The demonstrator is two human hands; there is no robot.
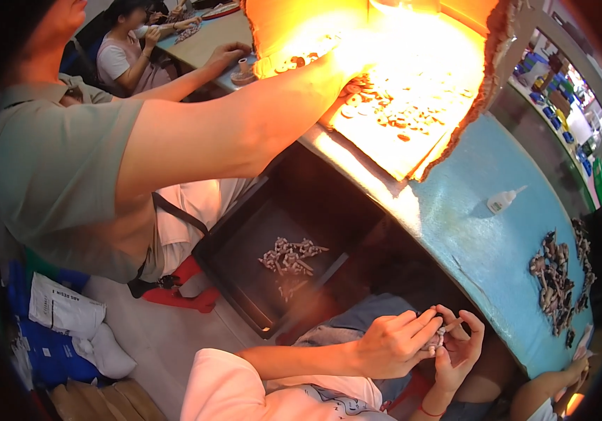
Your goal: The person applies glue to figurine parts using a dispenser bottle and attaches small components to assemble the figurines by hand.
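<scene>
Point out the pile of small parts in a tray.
The pale pile in the black tray; the darker clusters at right lie on the blue tabletop, and another pile is glaringly lit.

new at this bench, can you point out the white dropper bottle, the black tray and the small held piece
White dropper bottle [500, 203]: head view, on its body
Black tray [243, 237]: head view, on its bare inside
Small held piece [440, 339]: head view, on its exposed part
</scene>
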